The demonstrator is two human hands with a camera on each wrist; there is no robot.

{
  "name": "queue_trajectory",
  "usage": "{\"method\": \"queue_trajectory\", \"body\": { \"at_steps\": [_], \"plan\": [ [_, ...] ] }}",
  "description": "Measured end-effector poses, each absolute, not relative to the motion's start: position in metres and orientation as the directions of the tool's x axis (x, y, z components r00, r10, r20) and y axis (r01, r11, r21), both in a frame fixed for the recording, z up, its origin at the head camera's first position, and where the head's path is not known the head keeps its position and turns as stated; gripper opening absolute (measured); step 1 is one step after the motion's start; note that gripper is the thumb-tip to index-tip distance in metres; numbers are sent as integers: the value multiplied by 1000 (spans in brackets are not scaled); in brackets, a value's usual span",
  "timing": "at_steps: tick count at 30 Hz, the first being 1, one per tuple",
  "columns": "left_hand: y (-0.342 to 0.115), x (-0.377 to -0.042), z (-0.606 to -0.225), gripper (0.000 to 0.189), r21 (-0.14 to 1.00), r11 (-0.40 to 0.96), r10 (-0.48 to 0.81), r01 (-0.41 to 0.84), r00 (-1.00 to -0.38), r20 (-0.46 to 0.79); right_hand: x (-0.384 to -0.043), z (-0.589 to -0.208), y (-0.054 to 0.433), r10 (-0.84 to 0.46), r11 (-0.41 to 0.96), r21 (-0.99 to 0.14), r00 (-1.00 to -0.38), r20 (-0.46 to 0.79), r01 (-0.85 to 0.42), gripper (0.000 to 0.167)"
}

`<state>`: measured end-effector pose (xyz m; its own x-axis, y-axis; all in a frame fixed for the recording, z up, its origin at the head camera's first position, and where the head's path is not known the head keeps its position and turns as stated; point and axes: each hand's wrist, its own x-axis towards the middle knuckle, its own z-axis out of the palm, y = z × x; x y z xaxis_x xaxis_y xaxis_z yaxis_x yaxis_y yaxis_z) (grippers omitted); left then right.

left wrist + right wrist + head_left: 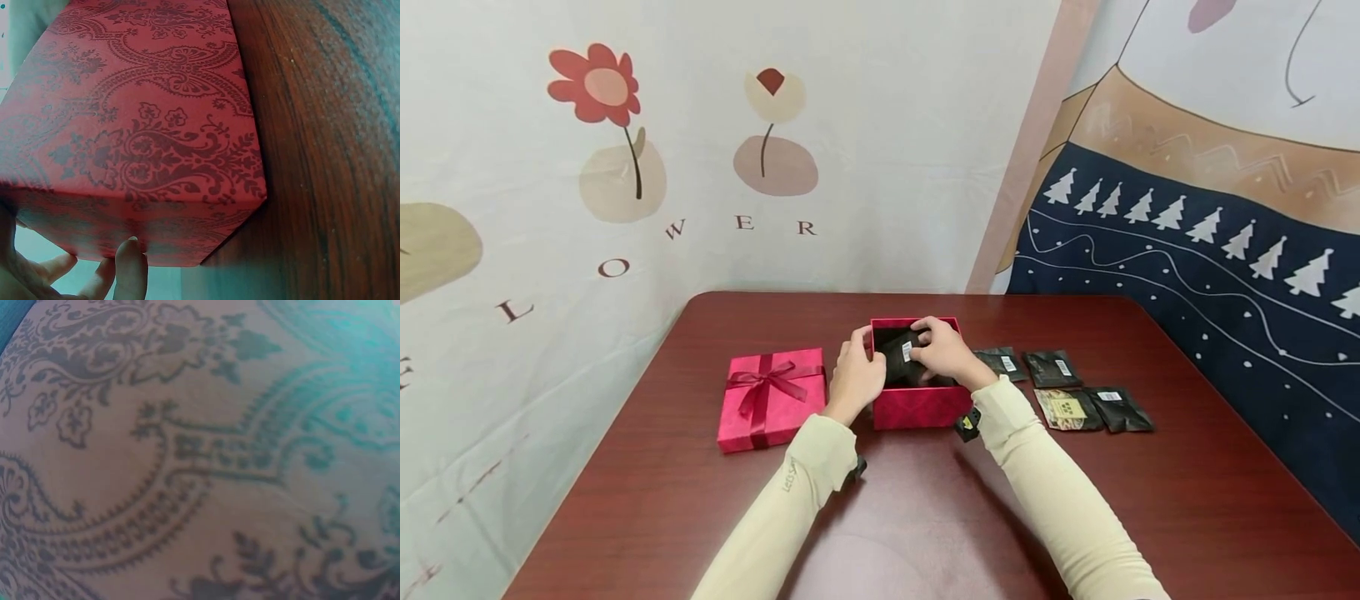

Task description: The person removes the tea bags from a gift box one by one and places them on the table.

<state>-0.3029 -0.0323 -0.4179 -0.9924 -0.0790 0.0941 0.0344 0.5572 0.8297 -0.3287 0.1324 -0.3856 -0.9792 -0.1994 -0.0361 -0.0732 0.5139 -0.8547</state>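
A red patterned gift box stands lidless on the table, its mouth facing up. At its left wall, my left hand grips the side, with the thumb over the rim and fingers against the outside. My right hand reaches into the mouth from the right and pinches a black packet with a white label. Dark contents around that packet cannot be told apart. Only the box's patterned wall fills the right wrist view, so the right hand is hidden there.
Left of the box lies its red lid with a ribbon bow. To the right are several flat packets, among them black ones and one with a pale yellow label. The brown table meets a curtained wall behind.
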Motion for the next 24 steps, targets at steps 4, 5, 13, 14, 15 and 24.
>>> {"method": "queue_trajectory", "body": {
  "at_steps": [4,5,13,14,15,24],
  "plan": [
    [-33,-303,-417,51,830,556,-78,35,-992,95,-326,-381,136,-200,502,-860,-980,-10,-93,46],
    [-33,-302,-417,51,830,556,-78,35,-993,94,-325,-380,137,-199,499,-861,-980,-4,-98,46],
    [-31,-303,-418,51,828,560,-88,32,-991,98,-316,-369,147,-180,448,-888,-983,30,-109,47],
    [-31,-302,-418,51,828,560,-89,32,-991,98,-315,-366,149,-179,436,-893,-983,33,-109,47],
    [-32,-302,-418,52,828,560,-89,31,-991,98,-314,-364,151,-180,425,-898,-983,37,-111,47],
    [-32,-300,-417,52,834,551,-78,37,-992,96,-309,-354,187,-164,348,-931,-985,54,-109,51]
  ]
}}
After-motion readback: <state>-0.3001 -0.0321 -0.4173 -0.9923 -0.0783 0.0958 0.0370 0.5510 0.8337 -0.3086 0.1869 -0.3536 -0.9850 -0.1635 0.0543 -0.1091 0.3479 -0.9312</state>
